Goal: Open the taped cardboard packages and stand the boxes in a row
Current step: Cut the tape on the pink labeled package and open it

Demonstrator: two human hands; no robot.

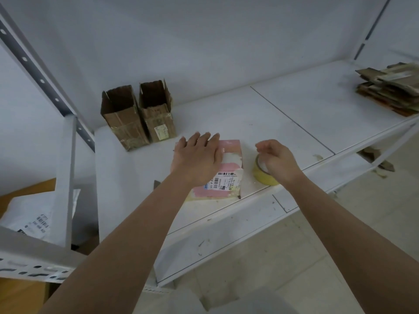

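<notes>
A flat pink and cream package (226, 175) with a barcode label lies near the front edge of the white shelf (294, 123). My left hand (197, 155) lies flat on its left part, fingers straight. My right hand (276, 159) hovers with loosely curled fingers over a yellow tape roll (260, 174) just right of the package; whether it touches the roll is unclear. Two opened brown cardboard boxes (122, 116) (157, 112) stand upright side by side at the back left, touching each other.
A pile of flattened cardboard (390, 87) lies at the shelf's far right. A grey metal upright (65, 177) stands to the left, with a white mailer bag (34, 216) behind it. Tiled floor shows below the shelf edge.
</notes>
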